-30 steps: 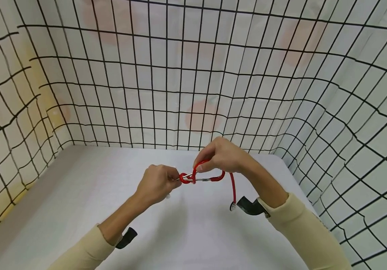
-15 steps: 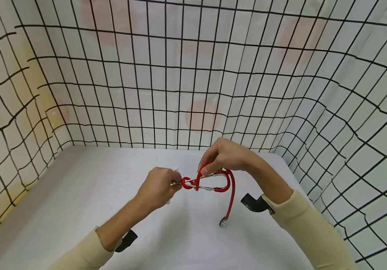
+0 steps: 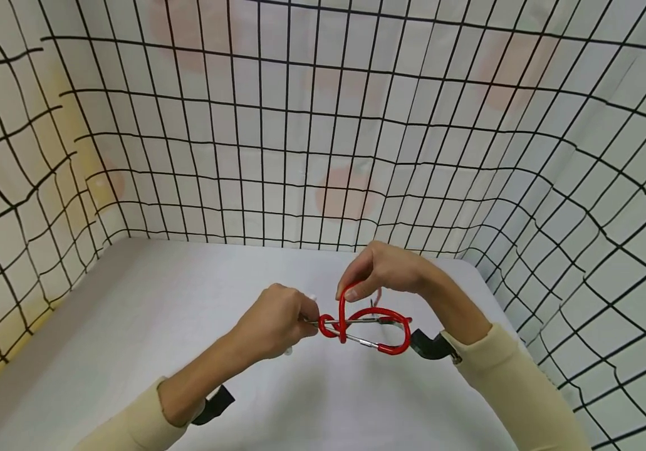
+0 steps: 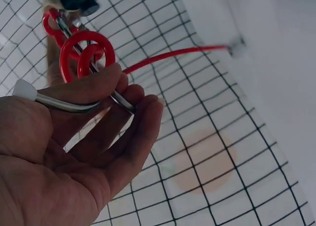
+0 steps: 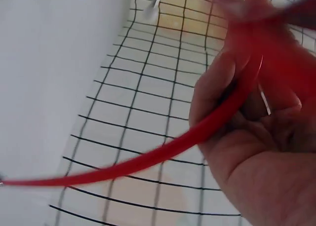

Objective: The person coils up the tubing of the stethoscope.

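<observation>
Two hands, head view: the left hand (image 3: 274, 321) and right hand (image 3: 387, 272) work above the white tabletop (image 3: 323, 401), sharing one stethoscope (image 3: 393, 349) that lies between them and reaches just past the right fingertips
Left grip: thumb and fingers pinch the metal tubes (image 3: 363, 342) near one end; a steady anchor here should leave the turning to the other hand
Right grip: thumb and finger pinch the red tubing (image 3: 342, 321), a strand of it rising from the metal tubes to the fingertips
Winding, as judged: the step looks like wrapping red tubing round metal; light, even tension would probably seat each turn without kinking it
Red turns, left wrist view: they sit just beyond the left thumb tip; best snugged side by side
White ear tip (image 4: 24, 89): juts out by the base of the left thumb, apart from the turns; better left free
End piece (image 4: 237, 47): blurred, well apart from the left fingertips, at the end of the trailing strand; its swing could tug a turn loose
Trailing strand, right wrist view: crosses the right thumb and runs off away from the hand; blur hides the exact finger contact, so guide it through gently, untwisted
</observation>
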`<state>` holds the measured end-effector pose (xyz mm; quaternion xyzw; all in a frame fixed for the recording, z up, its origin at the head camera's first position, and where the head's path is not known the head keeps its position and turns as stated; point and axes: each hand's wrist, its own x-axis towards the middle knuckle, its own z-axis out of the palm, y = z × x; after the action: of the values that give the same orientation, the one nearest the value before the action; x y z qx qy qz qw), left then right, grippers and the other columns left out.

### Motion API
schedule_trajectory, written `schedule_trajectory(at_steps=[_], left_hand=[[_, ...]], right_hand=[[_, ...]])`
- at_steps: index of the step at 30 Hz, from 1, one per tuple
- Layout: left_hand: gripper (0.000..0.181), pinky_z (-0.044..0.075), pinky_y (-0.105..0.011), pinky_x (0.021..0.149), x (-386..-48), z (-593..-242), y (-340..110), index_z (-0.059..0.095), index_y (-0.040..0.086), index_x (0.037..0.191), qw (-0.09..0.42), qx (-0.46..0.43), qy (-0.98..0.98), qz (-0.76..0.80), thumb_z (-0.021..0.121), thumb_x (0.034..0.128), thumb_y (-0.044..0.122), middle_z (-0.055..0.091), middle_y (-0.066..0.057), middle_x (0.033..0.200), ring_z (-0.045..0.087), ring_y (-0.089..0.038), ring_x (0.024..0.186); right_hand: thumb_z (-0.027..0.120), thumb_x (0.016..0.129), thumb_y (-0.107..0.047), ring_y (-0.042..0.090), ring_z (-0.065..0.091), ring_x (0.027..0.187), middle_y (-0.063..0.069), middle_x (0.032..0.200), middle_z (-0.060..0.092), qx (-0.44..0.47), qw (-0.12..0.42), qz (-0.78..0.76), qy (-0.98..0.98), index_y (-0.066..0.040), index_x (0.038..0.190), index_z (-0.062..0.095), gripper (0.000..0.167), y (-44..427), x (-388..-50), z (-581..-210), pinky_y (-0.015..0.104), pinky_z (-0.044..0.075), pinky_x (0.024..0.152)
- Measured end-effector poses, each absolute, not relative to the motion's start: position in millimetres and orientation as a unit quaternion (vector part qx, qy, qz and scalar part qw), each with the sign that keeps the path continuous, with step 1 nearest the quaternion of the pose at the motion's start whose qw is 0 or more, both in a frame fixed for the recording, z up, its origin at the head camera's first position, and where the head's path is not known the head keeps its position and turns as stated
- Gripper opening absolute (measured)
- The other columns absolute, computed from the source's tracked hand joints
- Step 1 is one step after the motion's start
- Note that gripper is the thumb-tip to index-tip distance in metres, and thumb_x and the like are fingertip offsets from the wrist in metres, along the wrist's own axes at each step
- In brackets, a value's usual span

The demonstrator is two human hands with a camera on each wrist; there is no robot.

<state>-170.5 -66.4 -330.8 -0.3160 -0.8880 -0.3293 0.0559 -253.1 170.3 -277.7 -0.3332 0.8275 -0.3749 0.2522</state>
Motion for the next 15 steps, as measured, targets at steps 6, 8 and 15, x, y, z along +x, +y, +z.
schedule_trajectory(at_steps=[6, 8, 15], left_hand=[[0.009, 0.053, -0.019, 0.057, -167, -317, -61, 0.081, 0.014, 0.079, 0.051, -0.341, -0.862, -0.372, 0.081, 0.0822, 0.005, 0.075, 0.007, 0.073, 0.062, 0.0, 0.061], [0.007, 0.054, -0.018, 0.059, -166, -311, -61, 0.081, 0.013, 0.082, 0.064, -0.336, -0.857, -0.384, 0.081, 0.0823, 0.006, 0.076, 0.006, 0.076, 0.064, 0.001, 0.063], [0.005, 0.054, -0.021, 0.057, -172, -304, -71, 0.081, 0.01, 0.08, 0.102, -0.272, -0.864, -0.41, 0.082, 0.0806, 0.005, 0.076, 0.003, 0.073, 0.065, -0.002, 0.063]], right_hand=[[0.07, 0.093, -0.01, 0.03, 0.056, 0.072, 0.013, 0.081, 0.069, -0.344, 0.265, -0.432, 0.79, -0.004, 0.1, 0.079, 0.013, 174, -260, -297, 0.027, 0.047, 0.058], [0.07, 0.094, -0.014, 0.028, 0.058, 0.077, 0.012, 0.085, 0.071, -0.33, 0.251, -0.44, 0.797, -0.007, 0.101, 0.079, 0.014, 173, -260, -299, 0.029, 0.049, 0.063], [0.071, 0.095, -0.023, 0.025, 0.068, 0.089, 0.004, 0.093, 0.077, -0.293, 0.186, -0.52, 0.781, -0.001, 0.107, 0.078, 0.025, 160, -252, -309, 0.033, 0.056, 0.075]])
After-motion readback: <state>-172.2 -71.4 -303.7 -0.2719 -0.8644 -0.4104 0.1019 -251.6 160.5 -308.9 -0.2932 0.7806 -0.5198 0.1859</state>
